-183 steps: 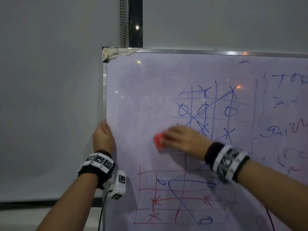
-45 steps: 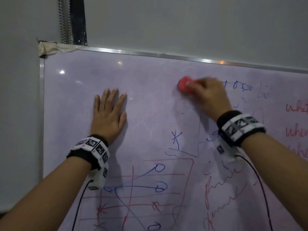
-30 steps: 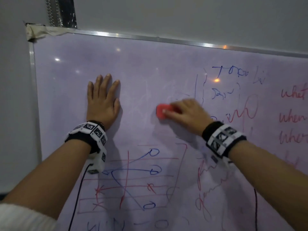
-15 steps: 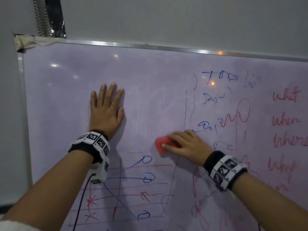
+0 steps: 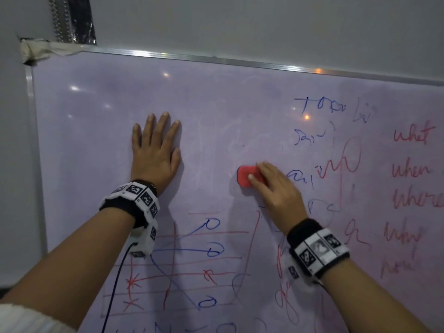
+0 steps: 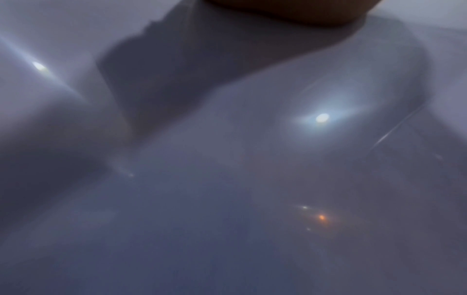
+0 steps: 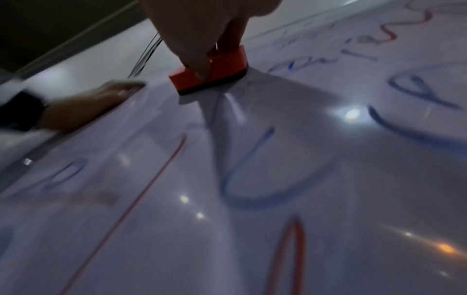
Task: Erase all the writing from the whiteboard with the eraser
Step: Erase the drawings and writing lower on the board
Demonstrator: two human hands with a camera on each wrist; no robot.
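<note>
The whiteboard (image 5: pixel 216 97) fills the head view, its upper left area wiped. My right hand (image 5: pixel 271 186) grips a red eraser (image 5: pixel 247 176) and holds it flat against the board's middle. In the right wrist view the eraser (image 7: pixel 222 67) shows a dark felt base on the board, pinched by my fingers (image 7: pixel 199 59). My left hand (image 5: pixel 156 150) lies flat with straight fingers on the board, left of the eraser. Blue writing (image 5: pixel 319 105) and red words (image 5: pixel 413 169) stand to the right. A red and blue grid drawing (image 5: pixel 182 260) is below.
The board's metal frame (image 5: pixel 240 62) runs along the top, with tape at the top left corner (image 5: pixel 38 50). A grey wall (image 5: pixel 264 25) lies above and to the left. A cable (image 5: pixel 115 284) hangs from my left wrist band.
My right hand has wiped with the eraser from the board's upper middle down and back up a little to the centre. The blue grid is gone. The left hand keeps flat.
</note>
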